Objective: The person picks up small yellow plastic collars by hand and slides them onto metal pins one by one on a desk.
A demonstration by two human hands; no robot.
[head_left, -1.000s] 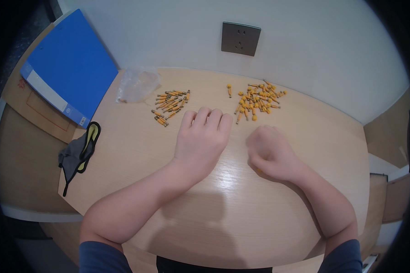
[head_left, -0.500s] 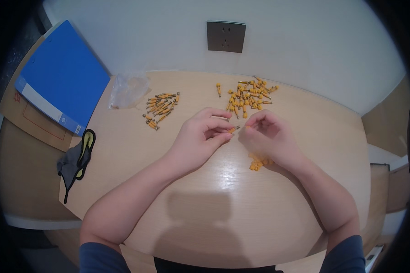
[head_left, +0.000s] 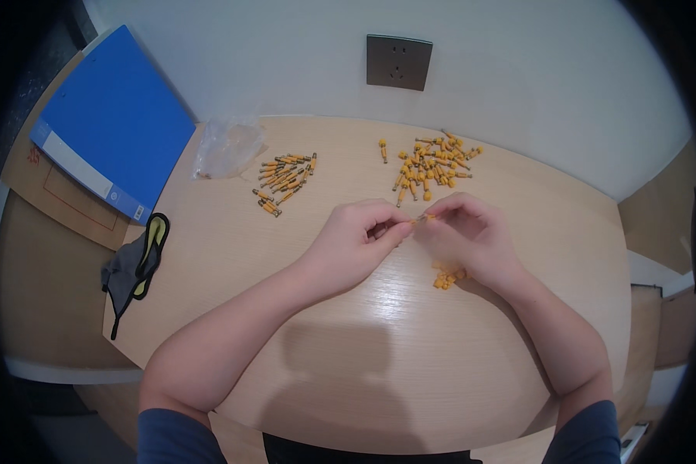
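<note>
My left hand pinches a small orange rod with a metal end between thumb and fingertips. At that metal end, the thumb and forefinger of my right hand close on a small orange piece, looking like a cap; whether it sits on the rod is too small to tell. A heap of loose orange caps lies partly hidden below my right hand. Beyond my hands is a pile of orange rods with yellow-orange caps. Farther left lie several orange rods with bare metal ends.
A crumpled clear plastic bag lies at the back left of the wooden table. A blue folder stands left of it. The grey, black-edged fabric item rests at the left edge. A dark socket is on the wall.
My hands have come together, bringing the rod's metal end to the orange piece in my right fingers. The whole view has shifted slightly.
</note>
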